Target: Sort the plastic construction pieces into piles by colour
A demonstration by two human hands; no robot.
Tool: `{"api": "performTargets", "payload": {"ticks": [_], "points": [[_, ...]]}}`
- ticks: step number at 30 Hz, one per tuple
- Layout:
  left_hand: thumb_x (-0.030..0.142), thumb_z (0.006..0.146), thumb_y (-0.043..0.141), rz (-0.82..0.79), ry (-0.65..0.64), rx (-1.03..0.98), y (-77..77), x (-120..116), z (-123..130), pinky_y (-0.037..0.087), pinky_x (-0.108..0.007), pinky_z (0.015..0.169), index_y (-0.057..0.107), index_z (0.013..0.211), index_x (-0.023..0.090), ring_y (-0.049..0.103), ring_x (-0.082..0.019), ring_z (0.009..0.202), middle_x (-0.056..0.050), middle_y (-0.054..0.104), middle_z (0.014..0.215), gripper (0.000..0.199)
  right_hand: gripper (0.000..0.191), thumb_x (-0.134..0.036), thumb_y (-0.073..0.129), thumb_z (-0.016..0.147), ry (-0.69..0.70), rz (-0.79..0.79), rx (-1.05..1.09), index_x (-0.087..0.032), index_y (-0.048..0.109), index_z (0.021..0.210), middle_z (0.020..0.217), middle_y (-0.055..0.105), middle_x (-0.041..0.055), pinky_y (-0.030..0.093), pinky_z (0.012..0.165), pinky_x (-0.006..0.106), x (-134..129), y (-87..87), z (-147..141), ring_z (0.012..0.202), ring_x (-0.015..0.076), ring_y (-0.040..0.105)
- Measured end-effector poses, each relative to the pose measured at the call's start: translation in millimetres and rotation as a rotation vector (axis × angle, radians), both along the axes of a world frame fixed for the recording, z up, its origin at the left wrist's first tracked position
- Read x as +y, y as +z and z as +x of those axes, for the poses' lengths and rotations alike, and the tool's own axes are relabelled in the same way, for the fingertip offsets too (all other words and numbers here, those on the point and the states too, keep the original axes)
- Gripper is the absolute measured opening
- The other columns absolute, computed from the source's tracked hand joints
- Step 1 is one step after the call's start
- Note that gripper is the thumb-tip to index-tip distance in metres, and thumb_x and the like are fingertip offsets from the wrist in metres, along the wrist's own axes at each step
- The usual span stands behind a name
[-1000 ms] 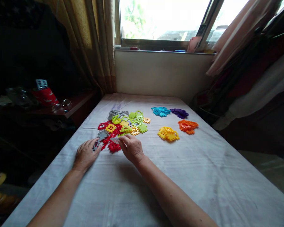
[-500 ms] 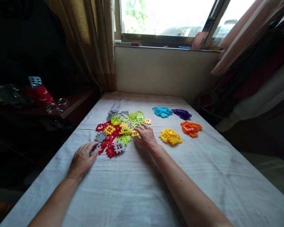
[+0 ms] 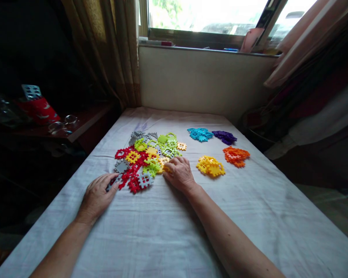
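On the sheet-covered surface lies a mixed pile of plastic interlocking tiles with toothed edges, among them red tiles [image 3: 133, 184], lime-green tiles [image 3: 151, 168] and a yellow tile [image 3: 132, 156]. My left hand [image 3: 97, 194] rests at the pile's near left side, its thumb and fingers closed round a grey tile [image 3: 112, 182], which is partly covered. At the right side of the pile, my right hand [image 3: 179, 172] has its fingers bent down and closed on a yellow tile [image 3: 166, 168]; the fingertips are mostly hidden.
To the right are single-colour heaps: yellow [image 3: 211, 166], turquoise [image 3: 200, 134], purple [image 3: 224, 137] and orange [image 3: 236, 156]. A dark side table [image 3: 87, 122] at left bears glasses [image 3: 63, 123] and a red container [image 3: 40, 110]. A wall and window stand beyond; clothes hang at right.
My right hand has shifted slightly toward me along the pile's right side, and its fingers now close on a yellow tile. My left hand stays by the grey tile. The camera has tilted down slightly.
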State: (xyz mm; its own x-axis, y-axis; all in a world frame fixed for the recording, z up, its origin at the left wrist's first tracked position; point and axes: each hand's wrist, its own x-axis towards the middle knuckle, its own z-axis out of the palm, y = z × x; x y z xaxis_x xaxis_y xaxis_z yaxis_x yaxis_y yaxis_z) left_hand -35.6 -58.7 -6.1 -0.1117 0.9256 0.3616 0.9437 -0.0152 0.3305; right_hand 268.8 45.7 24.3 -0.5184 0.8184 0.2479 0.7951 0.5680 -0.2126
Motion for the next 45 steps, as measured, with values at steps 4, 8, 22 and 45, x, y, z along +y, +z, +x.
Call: {"api": "performTargets", "payload": {"ticks": [4, 8, 22, 45], "points": [[0.049, 0.086, 0.046, -0.003, 0.0, -0.002, 1.6, 0.2, 0.4, 0.051, -0.039, 0.1, 0.068, 0.113, 0.022, 0.067, -0.026, 0.107, -0.008, 0.074, 0.113, 0.044, 0.021, -0.033, 0.059, 0.092, 0.048, -0.028, 0.01, -0.023, 0.069, 0.107, 0.119, 0.07, 0.0064, 0.029, 0.104, 0.04, -3.0, -1.2, -2.9, 0.123, 0.025, 0.048], [0.05, 0.086, 0.045, 0.008, -0.005, -0.003, 1.1, 1.5, -1.3, 0.051, -0.04, 0.1, 0.068, 0.111, 0.021, 0.067, -0.027, 0.107, -0.009, 0.074, 0.112, 0.045, 0.024, -0.033, 0.061, 0.089, 0.021, -0.056, -0.021, -0.022, 0.068, 0.11, 0.11, 0.072, 0.0076, 0.034, 0.098, 0.039, -5.5, 3.4, -0.8, 0.113, 0.0251, 0.054], [0.051, 0.085, 0.045, 0.035, 0.003, -0.013, -5.6, 3.9, -6.5, 0.052, -0.042, 0.099, 0.067, 0.109, 0.025, 0.068, -0.028, 0.107, -0.009, 0.074, 0.111, 0.042, 0.029, -0.042, 0.068, 0.075, -0.575, -0.082, 0.029, -0.029, 0.078, 0.099, 0.096, 0.076, 0.0103, 0.045, 0.074, 0.049, 45.7, 24.8, 162.6, 0.089, 0.0356, 0.067], [0.05, 0.087, 0.043, 0.005, 0.005, -0.024, 0.3, 3.5, -1.0, 0.051, -0.039, 0.099, 0.069, 0.108, 0.023, 0.067, -0.026, 0.104, -0.007, 0.075, 0.109, 0.043, 0.034, -0.034, 0.058, 0.09, 0.082, -0.153, -0.111, -0.032, 0.067, 0.123, 0.15, 0.05, 0.0036, 0.024, 0.115, 0.051, -8.6, 15.8, -20.8, 0.146, 0.0285, 0.03]]}}
